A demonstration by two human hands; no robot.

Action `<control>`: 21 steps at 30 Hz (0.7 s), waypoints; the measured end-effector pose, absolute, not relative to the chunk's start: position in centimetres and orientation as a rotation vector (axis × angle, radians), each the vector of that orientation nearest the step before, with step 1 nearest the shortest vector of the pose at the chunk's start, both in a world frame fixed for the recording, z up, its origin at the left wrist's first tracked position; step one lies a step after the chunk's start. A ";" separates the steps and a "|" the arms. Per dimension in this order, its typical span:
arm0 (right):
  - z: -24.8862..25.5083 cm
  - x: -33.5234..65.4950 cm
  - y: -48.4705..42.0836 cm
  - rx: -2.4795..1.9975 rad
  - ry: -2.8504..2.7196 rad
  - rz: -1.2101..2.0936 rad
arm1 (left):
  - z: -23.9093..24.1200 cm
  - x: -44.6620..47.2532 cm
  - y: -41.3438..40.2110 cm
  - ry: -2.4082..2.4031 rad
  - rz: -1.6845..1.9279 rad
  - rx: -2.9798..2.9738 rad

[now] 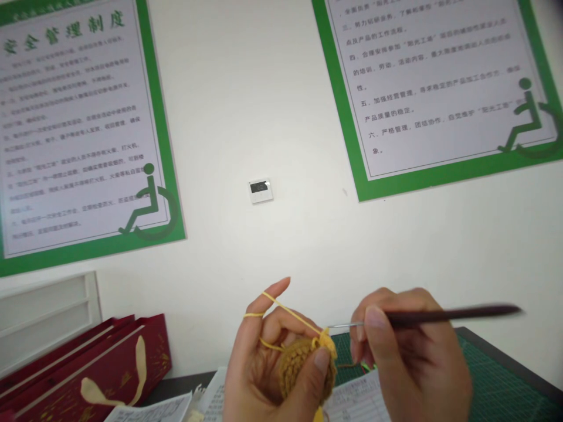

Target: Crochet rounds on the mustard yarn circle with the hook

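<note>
A round brown crochet piece (291,366) with a yellow edge is pinched between the thumb and fingers of my left hand (259,357). Yellow yarn (288,306) wraps around my raised left index finger and runs down to the yellow stitches. My right hand (417,351) grips a crochet hook (444,315) by its dark handle, held nearly level. The hook's thin metal shaft points left, and its tip meets the yellow stitches at the top of the piece. Whether the tip sits inside a loop I cannot tell.
Dark red gift bags (127,357) with cream handles stand at the lower left. Printed papers (358,395) lie below my hands, and a green cutting mat (497,375) covers the table on the right. Green-framed posters and a small white wall panel (260,191) are on the wall.
</note>
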State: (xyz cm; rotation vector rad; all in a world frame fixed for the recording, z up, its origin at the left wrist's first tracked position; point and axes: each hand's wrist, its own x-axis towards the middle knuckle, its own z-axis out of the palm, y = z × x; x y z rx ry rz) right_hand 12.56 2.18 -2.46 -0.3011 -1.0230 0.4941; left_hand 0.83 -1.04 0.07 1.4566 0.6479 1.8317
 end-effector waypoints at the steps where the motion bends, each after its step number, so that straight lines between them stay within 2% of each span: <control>1: -2.6 12.7 2.0 -0.337 -1.054 0.310 | 0.1 1.0 -1.0 0.660 1.861 1.464; 3: -2.8 13.0 1.8 -0.391 -1.123 0.132 | 0.0 1.2 -0.9 0.682 1.900 1.469; 7: -2.2 13.6 2.0 -0.379 -1.286 0.275 | 0.0 1.4 -0.8 0.682 1.903 1.419; 16: -1.7 14.0 3.0 -0.524 -1.548 0.224 | -0.1 1.9 -0.7 0.615 1.992 1.406; 18: -1.8 14.0 2.9 -0.553 -1.552 0.281 | -0.1 1.8 -0.8 0.619 1.969 1.425; 21: -1.9 14.3 3.2 -0.571 -1.573 0.556 | 0.1 1.2 -0.8 0.526 1.886 1.454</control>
